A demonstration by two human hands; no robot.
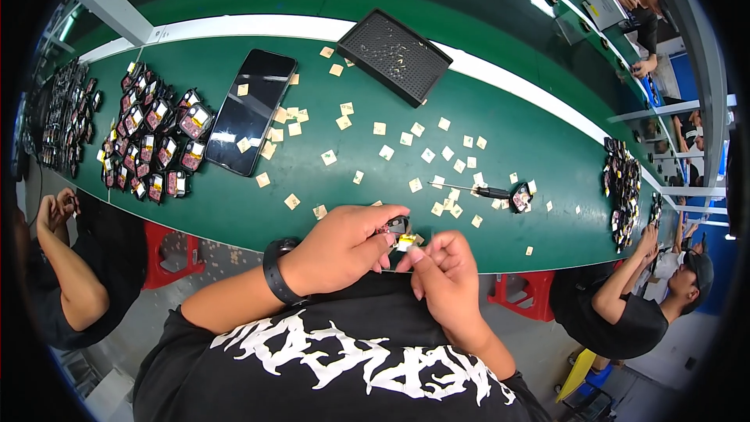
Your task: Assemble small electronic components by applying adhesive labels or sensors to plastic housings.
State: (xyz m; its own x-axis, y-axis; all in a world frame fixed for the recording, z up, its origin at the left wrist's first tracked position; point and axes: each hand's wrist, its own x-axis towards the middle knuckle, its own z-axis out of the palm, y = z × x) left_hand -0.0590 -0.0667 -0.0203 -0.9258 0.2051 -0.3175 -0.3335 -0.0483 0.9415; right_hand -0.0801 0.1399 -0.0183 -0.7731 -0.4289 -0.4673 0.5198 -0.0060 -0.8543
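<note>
At the near edge of the bench, my left hand [334, 248] is closed around a small black electronic unit [399, 224] with a reddish circuit board. A white and yellow piece [406, 242] shows on the unit's right side. My right hand [449, 275] is beside it, thumb and forefinger pinched close to that piece. Whatever lies between those fingertips is too small to make out. A screwdriver [494, 192] with a dark handle rests beyond my right hand, its handle end close to another small unit [521, 198].
Small cream paper squares [379, 128] are scattered over the green bench [539, 125]. A black phone [251, 109] lies left of centre, near a pile of similar units [156, 129]. At the back stands a black tray [394, 55]. More units [621, 195] are heaped far right. Co-workers sit on both sides.
</note>
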